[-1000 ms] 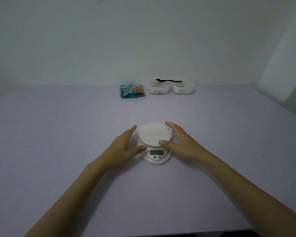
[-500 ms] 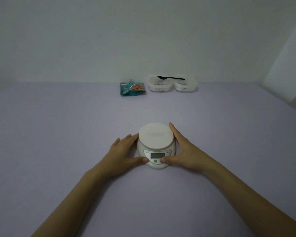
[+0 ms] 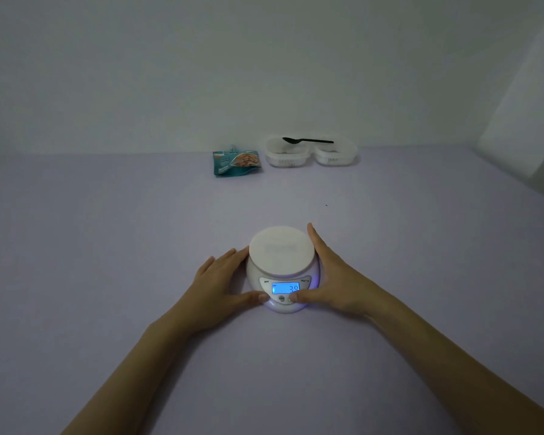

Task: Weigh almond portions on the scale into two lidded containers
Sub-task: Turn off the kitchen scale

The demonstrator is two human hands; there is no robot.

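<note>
A white round kitchen scale (image 3: 281,251) stands on the lilac table (image 3: 107,246) in front of me, its platform bare and its display lit blue. My left hand (image 3: 215,282) cups the scale's left side, thumb at the front rim. My right hand (image 3: 330,277) cups the right side, its thumb tip on a button below the display. At the far edge lie a teal almond bag (image 3: 236,163) and two white containers, left (image 3: 285,153) and right (image 3: 336,153), side by side. A black spoon (image 3: 307,140) rests across their tops.
A pale wall rises right behind the bag and containers. Another wall surface (image 3: 528,120) borders the table's far right corner.
Both hands closed in against the scale's sides and the right thumb came onto a front button. The display, dark before, now glows blue.
</note>
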